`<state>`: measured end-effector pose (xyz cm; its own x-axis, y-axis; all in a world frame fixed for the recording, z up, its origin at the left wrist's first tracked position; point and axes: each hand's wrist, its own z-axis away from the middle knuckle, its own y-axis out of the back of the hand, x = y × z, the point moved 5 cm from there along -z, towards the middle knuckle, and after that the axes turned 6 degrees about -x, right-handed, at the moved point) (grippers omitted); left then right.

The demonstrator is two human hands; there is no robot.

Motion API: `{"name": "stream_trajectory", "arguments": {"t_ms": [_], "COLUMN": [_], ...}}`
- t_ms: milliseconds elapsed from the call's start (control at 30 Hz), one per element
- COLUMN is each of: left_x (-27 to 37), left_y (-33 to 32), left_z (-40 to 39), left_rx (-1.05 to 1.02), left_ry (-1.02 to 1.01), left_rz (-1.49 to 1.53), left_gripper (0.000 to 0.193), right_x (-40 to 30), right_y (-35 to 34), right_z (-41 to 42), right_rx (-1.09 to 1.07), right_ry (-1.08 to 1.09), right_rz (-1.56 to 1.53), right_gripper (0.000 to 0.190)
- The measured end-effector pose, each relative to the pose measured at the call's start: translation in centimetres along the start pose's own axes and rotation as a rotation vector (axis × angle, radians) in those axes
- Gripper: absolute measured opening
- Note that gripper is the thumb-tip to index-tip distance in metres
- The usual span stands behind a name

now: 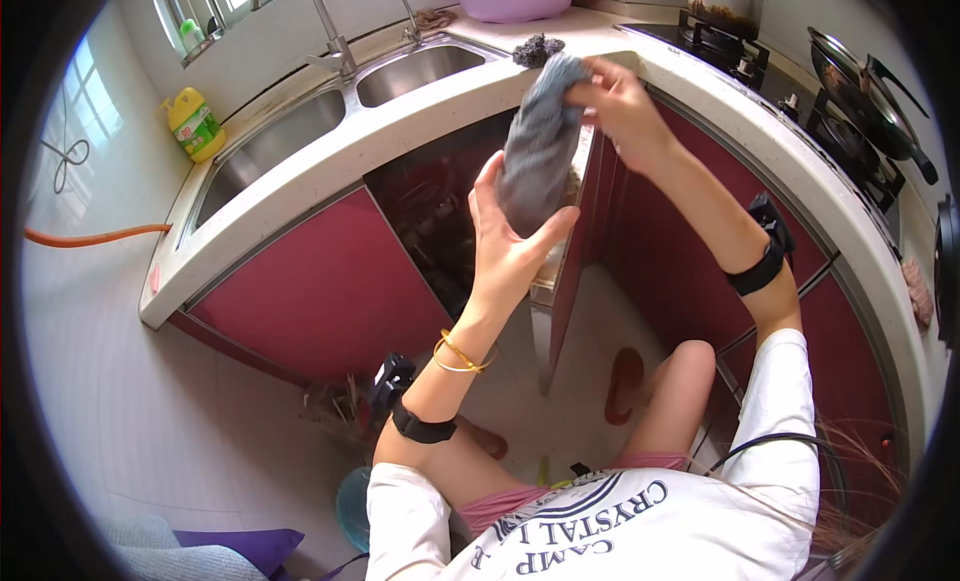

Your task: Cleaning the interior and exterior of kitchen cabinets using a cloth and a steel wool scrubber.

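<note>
A damp-looking grey cloth (540, 153) hangs bunched lengthwise between my hands, slightly blurred. Its upper end is pinched in the fingers of my right hand (626, 116). Lower down, my left hand (517, 221) cups the other end, thumb on one side and fingers on the other. Just behind the cloth's top, a dark steel-wool scourer (538, 50) lies on the counter edge. The cloth and my hands partly hide an open cabinet door (559, 333) below.
A double steel sink (289, 131) with a faucet (337, 56) is at the left, beside a yellow detergent jug (193, 123). A purple basin (514, 0) sits behind. The gas stove at right holds a pot (726, 11) and a lidded wok (862, 93). Dark cabinet space (442, 198) lies under the counter.
</note>
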<state>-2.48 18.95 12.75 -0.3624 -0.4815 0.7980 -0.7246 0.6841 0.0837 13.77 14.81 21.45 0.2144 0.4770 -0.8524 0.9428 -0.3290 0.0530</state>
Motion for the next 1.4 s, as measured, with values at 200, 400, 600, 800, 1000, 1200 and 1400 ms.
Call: {"name": "stream_trajectory", "arguments": {"t_ms": [200,400,600,800,1000,1200,1400], "left_x": [-0.6,0.0,-0.7,-0.4,-0.6,-1.0,-0.4], "left_y": [-0.5,-1.7,-1.8,-1.5,-0.9,-0.3,-0.8], "left_z": [2.0,3.4,3.5,3.9,4.0,3.9,4.0], "left_rx": [-0.080,-0.085,-0.037,0.010,0.220,0.278,0.320], "left_ry": [0.386,0.299,0.300,0.258,0.183,0.107,0.104], "left_rz": [0.535,0.630,0.548,0.320,0.234,0.203,0.224], "left_gripper": [0.080,0.082,0.081,0.067,0.054,0.054,0.057], "right_x": [-2.1,-1.8,3.9,10.0,11.2,7.0,1.8], "right_y": [-2.1,-3.6,4.1,10.9,11.4,6.1,-1.6], "right_z": [4.3,8.9,1.7,-5.8,-5.2,0.4,6.9], "right_rx": [-0.204,-0.366,-0.260,-0.187,0.007,-0.053,-0.153], "right_ry": [0.473,0.658,0.583,0.450,0.377,0.406,0.466], "right_rz": [0.499,0.820,1.010,1.038,0.944,0.781,0.686], "right_gripper": [0.035,0.026,0.020,0.027,0.026,0.021,0.017]}}
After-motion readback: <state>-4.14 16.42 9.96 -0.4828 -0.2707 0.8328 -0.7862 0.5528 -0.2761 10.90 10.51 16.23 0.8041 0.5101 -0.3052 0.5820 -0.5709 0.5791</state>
